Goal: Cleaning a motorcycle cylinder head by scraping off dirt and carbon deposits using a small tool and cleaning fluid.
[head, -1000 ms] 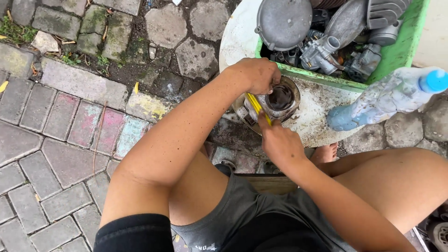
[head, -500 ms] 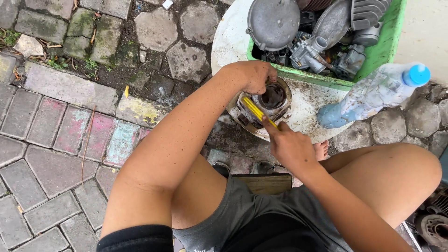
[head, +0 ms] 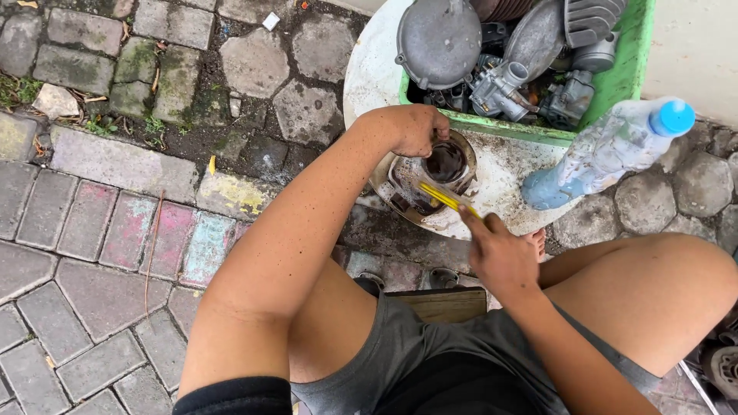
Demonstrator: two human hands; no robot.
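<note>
Fingers of our left hand (head: 415, 129) grip the rim of the round metal part (head: 427, 178) on the white tray (head: 369, 69); our right hand (head: 500, 253) pinches a yellow brush (head: 446, 197) inside it; grime remains, so cleaning looks unfinished
</note>
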